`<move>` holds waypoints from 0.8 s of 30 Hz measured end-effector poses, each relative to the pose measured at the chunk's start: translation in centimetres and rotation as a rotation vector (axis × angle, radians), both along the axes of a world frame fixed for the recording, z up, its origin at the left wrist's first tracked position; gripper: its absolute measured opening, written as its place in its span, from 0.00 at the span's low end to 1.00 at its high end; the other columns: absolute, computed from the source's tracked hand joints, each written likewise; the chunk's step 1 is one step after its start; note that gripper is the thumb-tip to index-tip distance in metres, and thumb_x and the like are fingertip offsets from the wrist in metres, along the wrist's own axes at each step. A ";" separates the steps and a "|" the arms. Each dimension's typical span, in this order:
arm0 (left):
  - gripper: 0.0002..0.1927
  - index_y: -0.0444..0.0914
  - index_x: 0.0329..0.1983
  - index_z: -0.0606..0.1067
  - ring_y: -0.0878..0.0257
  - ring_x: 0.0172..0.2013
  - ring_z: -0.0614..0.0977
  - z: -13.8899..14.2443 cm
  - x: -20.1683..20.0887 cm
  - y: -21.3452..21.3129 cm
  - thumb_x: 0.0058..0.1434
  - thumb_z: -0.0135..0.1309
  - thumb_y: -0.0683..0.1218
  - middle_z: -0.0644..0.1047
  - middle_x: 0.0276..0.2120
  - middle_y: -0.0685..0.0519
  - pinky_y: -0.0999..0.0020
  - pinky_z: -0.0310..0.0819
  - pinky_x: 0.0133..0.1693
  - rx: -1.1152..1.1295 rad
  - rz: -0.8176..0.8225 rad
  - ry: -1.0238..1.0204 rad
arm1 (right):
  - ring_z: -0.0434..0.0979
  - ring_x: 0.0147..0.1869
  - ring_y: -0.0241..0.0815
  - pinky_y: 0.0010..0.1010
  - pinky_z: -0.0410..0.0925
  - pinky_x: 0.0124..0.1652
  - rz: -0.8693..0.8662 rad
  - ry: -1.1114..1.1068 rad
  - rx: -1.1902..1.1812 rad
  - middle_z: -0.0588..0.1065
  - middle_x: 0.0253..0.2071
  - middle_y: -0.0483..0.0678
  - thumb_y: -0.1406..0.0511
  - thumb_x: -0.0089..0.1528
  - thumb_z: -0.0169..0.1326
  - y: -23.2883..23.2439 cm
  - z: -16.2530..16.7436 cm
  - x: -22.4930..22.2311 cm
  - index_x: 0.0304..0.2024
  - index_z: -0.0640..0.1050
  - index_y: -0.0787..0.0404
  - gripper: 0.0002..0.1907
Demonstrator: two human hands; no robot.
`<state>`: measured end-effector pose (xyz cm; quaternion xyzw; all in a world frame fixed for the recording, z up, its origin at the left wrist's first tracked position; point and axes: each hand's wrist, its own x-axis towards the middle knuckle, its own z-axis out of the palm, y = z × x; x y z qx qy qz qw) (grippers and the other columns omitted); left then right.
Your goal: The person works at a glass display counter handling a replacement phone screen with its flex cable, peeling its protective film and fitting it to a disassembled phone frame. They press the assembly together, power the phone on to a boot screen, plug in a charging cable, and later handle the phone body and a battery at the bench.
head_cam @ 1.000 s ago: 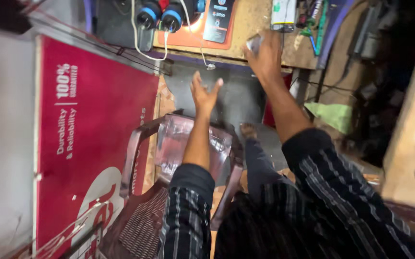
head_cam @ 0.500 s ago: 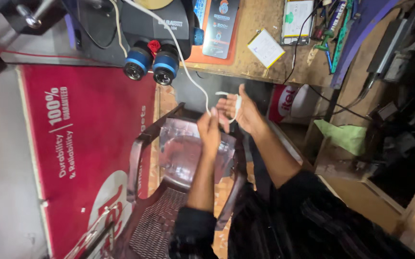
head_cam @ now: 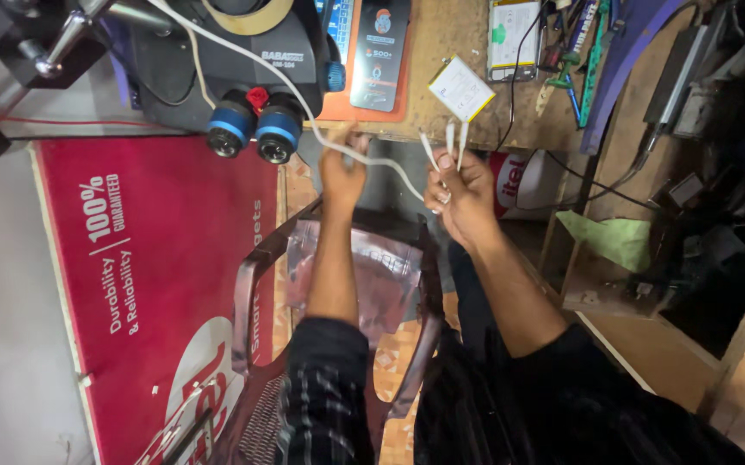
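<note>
- Spreading apart since a moment ago, stretching the white cable (head_cam: 381, 162) below the workbench (head_cam: 441, 103).
- Pinching it: left hand (head_cam: 342, 172) fingers.
- Clenching looped ends: right hand (head_cam: 463, 189).

Microscope (head_cam: 243, 77), plastic chair (head_cam: 338, 344), red board (head_cam: 157, 284)

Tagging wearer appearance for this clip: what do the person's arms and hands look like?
Both hands, left hand and right hand, are bare: no gloves, and no rings or watch visible. Forearms bare too. Dark sleeves with thin pale stripes in a check pattern are pushed up near the elbows.
</note>
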<state>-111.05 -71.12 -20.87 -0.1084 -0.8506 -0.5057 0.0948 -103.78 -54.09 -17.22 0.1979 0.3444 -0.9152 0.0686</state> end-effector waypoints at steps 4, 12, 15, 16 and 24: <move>0.32 0.34 0.70 0.66 0.43 0.40 0.82 1.5 -5.1 3.4 0.65 0.58 0.48 0.79 0.38 0.35 0.56 0.76 0.42 -0.121 0.116 -0.543 | 0.57 0.22 0.26 0.19 0.55 0.21 -0.050 -0.042 -0.075 0.66 0.30 0.40 0.58 0.72 0.50 1.3 -0.5 -0.6 0.55 0.73 0.58 0.14; 0.51 0.30 0.61 0.62 0.38 0.48 0.79 2.2 -8.4 7.1 0.41 0.78 0.55 0.75 0.50 0.37 0.51 0.74 0.45 -0.429 0.230 -0.297 | 0.59 0.24 0.28 0.23 0.56 0.23 -0.055 -0.139 0.050 0.70 0.31 0.42 0.63 0.71 0.55 2.2 -1.1 -3.1 0.49 0.76 0.66 0.11; 0.48 0.32 0.55 0.63 0.40 0.49 0.79 2.2 -8.8 7.3 0.37 0.79 0.53 0.77 0.47 0.40 0.52 0.75 0.48 -0.300 0.258 -0.352 | 0.56 0.21 0.25 0.20 0.52 0.21 -0.076 -0.145 0.200 0.67 0.28 0.40 0.62 0.71 0.55 1.6 -0.8 -4.2 0.48 0.75 0.64 0.11; 0.48 0.31 0.53 0.63 0.39 0.48 0.79 2.2 -8.8 7.4 0.36 0.79 0.52 0.77 0.46 0.38 0.52 0.74 0.46 -0.311 0.258 -0.323 | 0.55 0.21 0.24 0.20 0.51 0.19 -0.087 -0.147 0.254 0.65 0.26 0.40 0.62 0.71 0.55 1.4 -0.6 -4.5 0.48 0.74 0.63 0.10; 0.32 0.31 0.51 0.66 0.54 0.40 0.86 1.5 -9.2 6.6 0.50 0.72 0.46 0.81 0.41 0.46 0.63 0.82 0.42 0.199 0.132 -0.433 | 0.60 0.21 0.28 0.22 0.56 0.22 0.006 -0.149 0.062 0.72 0.29 0.42 0.59 0.70 0.53 0.6 -0.1 -6.0 0.48 0.75 0.63 0.13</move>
